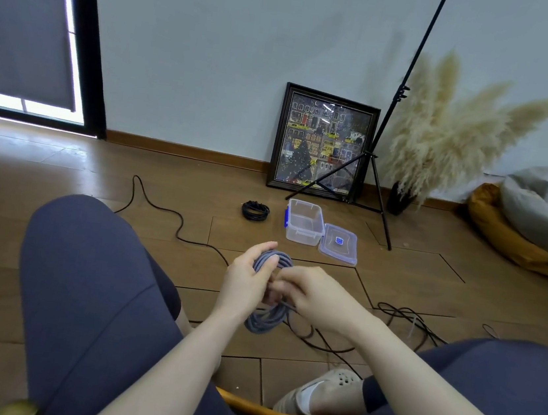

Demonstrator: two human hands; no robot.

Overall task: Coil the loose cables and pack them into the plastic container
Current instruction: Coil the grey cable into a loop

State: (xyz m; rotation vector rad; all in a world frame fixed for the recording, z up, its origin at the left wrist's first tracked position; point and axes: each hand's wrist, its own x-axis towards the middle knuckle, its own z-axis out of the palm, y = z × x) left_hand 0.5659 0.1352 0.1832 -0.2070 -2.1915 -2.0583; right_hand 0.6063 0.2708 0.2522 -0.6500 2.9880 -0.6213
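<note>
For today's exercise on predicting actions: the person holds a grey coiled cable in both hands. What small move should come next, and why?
Probably tuck in the loose end with the right hand to secure the grey coil. The left hand grips the loops, so the bundle looks fully wound. The clear container sits open on the floor, its lid beside it.

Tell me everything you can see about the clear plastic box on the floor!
The plastic box is a see-through rectangular tub with blue clips on its left side. It stands upright and open on the wooden floor, and looks empty. Its lid, clear with a blue mark in the middle, lies flat by its right side, touching or nearly so. A black coiled cable lies just left of it, apart. No hand touches it.
</note>
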